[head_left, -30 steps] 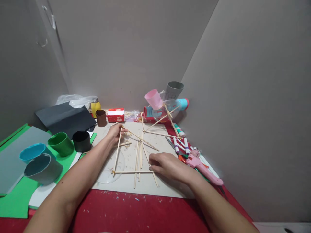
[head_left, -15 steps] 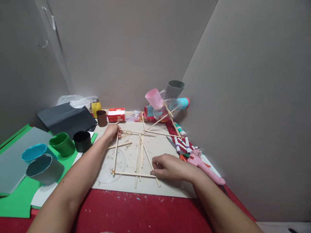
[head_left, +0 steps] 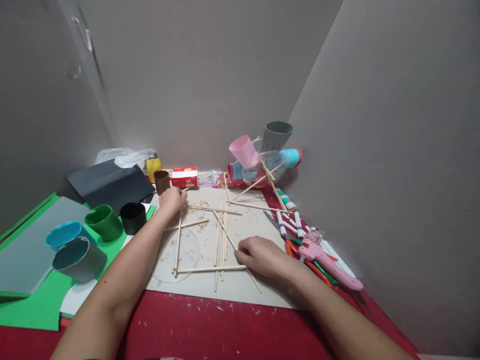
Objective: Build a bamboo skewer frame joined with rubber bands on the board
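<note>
The hands are set apart over the stick frame (head_left: 178, 245). The left hand (head_left: 173, 200) is half-curled at its far corner, fingertips hidden, so whether anything is gripped cannot be told. The right hand (head_left: 260, 256) is loosely closed beside the diagonal stick (head_left: 255, 282); its hold cannot be confirmed. The frame is laid partly across a clear disc (head_left: 192, 250), by which it could be rocked if pressed unevenly. Its near-left corner could be twisted open if either side were pulled. Loose sticks (head_left: 217, 240) could be nudged by a sleeveless forearm. Scissors (head_left: 292, 248) are crowded rightward on the tabletop (head_left: 210, 330).
</note>
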`<state>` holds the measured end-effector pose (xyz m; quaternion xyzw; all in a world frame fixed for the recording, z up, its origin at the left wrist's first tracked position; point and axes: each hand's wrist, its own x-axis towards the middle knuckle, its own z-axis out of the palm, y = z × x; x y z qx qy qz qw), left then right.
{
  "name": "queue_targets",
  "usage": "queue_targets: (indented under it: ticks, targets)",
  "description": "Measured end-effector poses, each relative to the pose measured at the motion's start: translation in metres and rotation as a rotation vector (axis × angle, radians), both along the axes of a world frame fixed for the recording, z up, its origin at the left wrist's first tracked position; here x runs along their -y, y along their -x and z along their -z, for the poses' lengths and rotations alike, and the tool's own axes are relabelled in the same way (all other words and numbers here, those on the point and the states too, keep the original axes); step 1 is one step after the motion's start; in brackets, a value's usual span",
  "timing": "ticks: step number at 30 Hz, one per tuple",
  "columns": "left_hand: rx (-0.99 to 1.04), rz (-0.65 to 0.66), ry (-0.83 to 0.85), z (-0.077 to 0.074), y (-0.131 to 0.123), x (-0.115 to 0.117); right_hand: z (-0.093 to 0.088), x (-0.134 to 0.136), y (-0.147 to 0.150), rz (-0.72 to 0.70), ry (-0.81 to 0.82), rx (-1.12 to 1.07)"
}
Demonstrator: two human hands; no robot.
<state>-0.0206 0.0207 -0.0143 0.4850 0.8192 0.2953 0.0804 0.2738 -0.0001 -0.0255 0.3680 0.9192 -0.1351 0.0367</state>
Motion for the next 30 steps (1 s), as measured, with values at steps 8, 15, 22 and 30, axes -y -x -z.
queue_targets:
  ticks: [8, 15, 22, 30]
  targets:
    - [-0.031, 0.333, -0.061, 0.002, -0.021, 0.003, -0.005, -0.005, -0.005, 0.004, -0.007, 0.038]
    - [-0.02, 0.305, -0.129, 0.005, -0.009, -0.001, -0.01, -0.007, -0.009, 0.017, -0.021, 0.09]
    - [-0.068, 0.105, -0.132, 0.014, 0.017, 0.0, -0.009, -0.013, -0.012, 0.026, -0.025, 0.085]
    - [-0.124, 0.433, -0.135, 0.006, -0.023, 0.005, -0.016, -0.009, -0.013, 0.031, -0.03, 0.038]
